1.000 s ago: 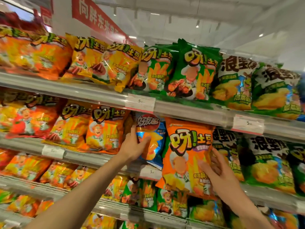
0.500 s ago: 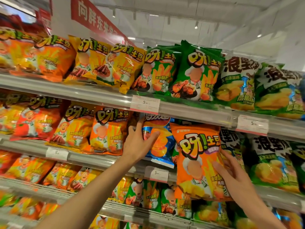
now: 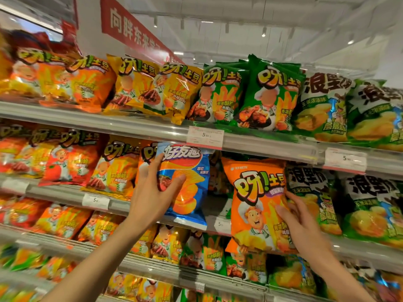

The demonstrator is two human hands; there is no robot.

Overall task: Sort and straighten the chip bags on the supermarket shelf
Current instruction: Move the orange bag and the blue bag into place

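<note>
- Chip bags fill the shelves; a blue bag (image 3: 185, 184) stands out of place on the middle shelf (image 3: 65, 192), among orange ones.
- Left hand (image 3: 152, 192) grips the blue bag's left edge, thumb across its front, fingers behind.
- Right hand (image 3: 298, 221) holds an orange bag (image 3: 255, 205) by its right edge, just beside green-and-white bags (image 3: 311, 192).
- Price tags (image 3: 205, 137) line the shelf rails.

view: head, single wide-angle, worn by the person | faces: forward and slightly up at the shelf (image 3: 261, 142), ceiling in the upper part | range: close, within arm's reach of the chip bags (image 3: 257, 205) | frame: both forearms enter from the bottom edge, shelf rows curve toward the sides | shared: no second view
</note>
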